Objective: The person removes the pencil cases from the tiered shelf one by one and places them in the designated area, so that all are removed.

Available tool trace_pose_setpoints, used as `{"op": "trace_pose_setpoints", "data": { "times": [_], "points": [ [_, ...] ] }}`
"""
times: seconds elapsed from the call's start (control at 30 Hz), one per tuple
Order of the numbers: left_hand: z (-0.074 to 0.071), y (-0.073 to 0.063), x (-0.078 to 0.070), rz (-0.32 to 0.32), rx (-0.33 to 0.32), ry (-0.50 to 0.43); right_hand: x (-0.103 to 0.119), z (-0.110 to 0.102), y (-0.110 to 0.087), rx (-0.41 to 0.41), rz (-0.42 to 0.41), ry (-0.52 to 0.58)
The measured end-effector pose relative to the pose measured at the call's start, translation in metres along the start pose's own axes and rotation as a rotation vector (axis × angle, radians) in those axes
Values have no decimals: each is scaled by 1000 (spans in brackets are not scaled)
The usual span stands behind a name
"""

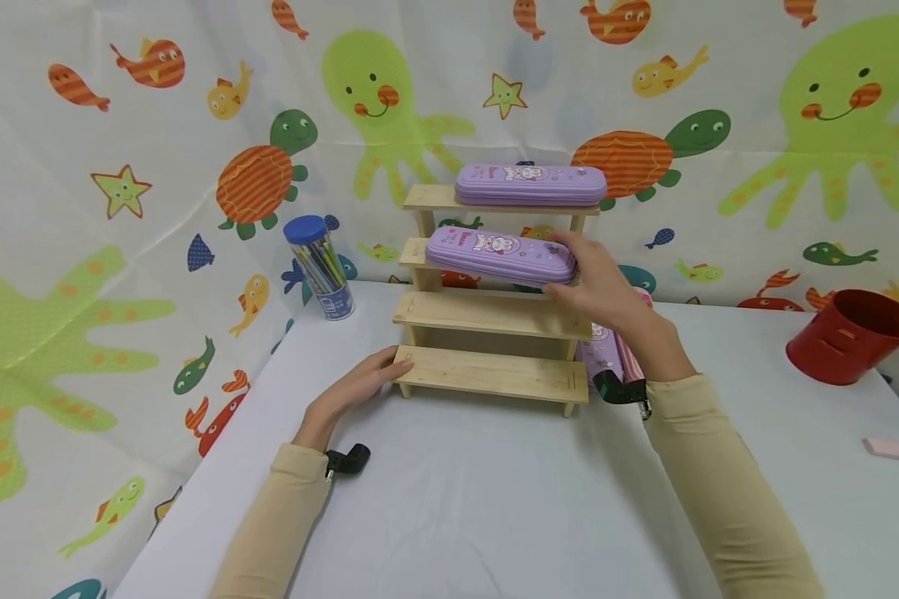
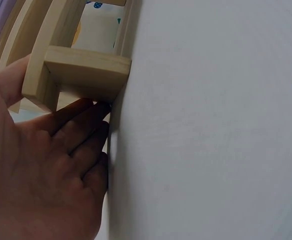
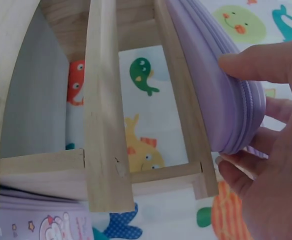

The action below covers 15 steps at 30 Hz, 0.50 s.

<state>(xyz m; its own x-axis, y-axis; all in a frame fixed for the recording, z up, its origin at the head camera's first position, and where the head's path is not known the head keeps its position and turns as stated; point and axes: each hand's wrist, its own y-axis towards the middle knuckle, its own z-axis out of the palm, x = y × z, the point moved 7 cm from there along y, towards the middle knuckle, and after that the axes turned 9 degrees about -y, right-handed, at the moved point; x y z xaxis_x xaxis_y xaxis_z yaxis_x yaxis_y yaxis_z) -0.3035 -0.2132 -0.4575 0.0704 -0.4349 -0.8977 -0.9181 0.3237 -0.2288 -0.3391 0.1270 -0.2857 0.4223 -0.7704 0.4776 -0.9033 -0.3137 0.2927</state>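
A four-step wooden display stand (image 1: 494, 313) stands at the middle of the table. My right hand (image 1: 607, 287) grips the right end of a purple pencil case (image 1: 498, 256) with a cartoon print, thumb and fingers on opposite sides. This case lies slightly aslant at the second step from the top. In the right wrist view, its zipped edge (image 3: 246, 100) runs between my fingers. Another purple pencil case (image 1: 530, 186) rests along the top step. My left hand (image 1: 355, 383) holds the left end of the lowest step, thumb at the board and fingers beside the leg (image 2: 88, 67).
More cases, purple (image 1: 601, 353) and pink, sit behind the stand's right side. A clear tub of pencils (image 1: 320, 266) with a blue lid stands at the back left. At the right are a red metal bucket (image 1: 842, 341) and a pale pink block (image 1: 888, 449). A patterned cloth (image 1: 434, 75) hangs behind.
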Motion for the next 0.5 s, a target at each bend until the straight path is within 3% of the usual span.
{"op": "trace_pose_setpoints", "data": {
  "times": [0.5],
  "points": [
    [0, -1, 0, -20, -13, -6, 9, 2, -3, 58, 25, -56]
  ]
}}
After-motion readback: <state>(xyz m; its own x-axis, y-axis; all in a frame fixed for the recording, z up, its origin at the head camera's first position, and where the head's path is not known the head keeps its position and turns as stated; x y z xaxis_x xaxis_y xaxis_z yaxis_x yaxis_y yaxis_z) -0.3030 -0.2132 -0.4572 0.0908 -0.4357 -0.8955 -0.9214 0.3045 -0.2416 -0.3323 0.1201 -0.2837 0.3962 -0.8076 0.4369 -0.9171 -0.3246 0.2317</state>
